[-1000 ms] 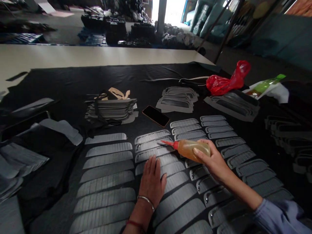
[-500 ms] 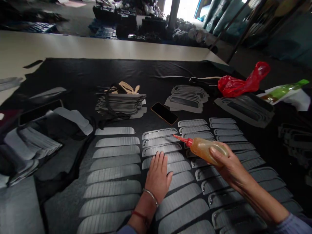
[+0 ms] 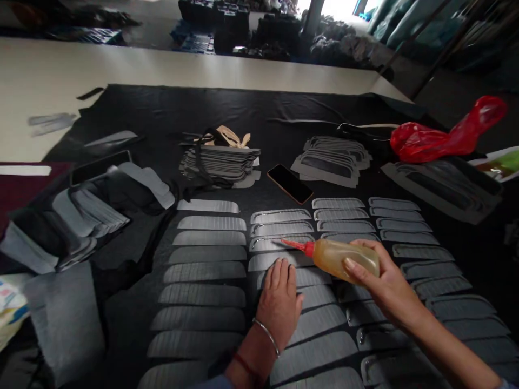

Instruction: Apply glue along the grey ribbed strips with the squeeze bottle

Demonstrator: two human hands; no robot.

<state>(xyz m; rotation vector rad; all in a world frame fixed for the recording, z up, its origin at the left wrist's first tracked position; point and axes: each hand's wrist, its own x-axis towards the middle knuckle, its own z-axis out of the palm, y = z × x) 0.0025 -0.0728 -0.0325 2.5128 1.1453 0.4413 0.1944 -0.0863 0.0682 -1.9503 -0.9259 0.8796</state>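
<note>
My right hand (image 3: 385, 286) grips a soft amber glue bottle (image 3: 344, 258) with a red nozzle (image 3: 295, 246). The nozzle tip rests on a grey ribbed strip (image 3: 279, 242) in the second column of strips. My left hand (image 3: 279, 308) lies flat with fingers stretched out on the strips just below that one, pressing them to the black cloth (image 3: 227, 108). A bangle and a red thread are on that wrist. Several rows of the same grey strips (image 3: 206, 270) lie side by side in columns across the cloth.
A black phone (image 3: 290, 183) lies beyond the strips. Stacks of cut grey pieces (image 3: 221, 162) (image 3: 332, 156) (image 3: 441, 183) stand at the back, more grey pieces (image 3: 77, 221) at the left. A red plastic bag (image 3: 446, 138) sits at the right. The bare table top (image 3: 162, 65) runs behind.
The view has shifted left and down, so everything sits further right in frame. The nozzle tip has come down from above the strips onto the third strip; my left hand stays flat.
</note>
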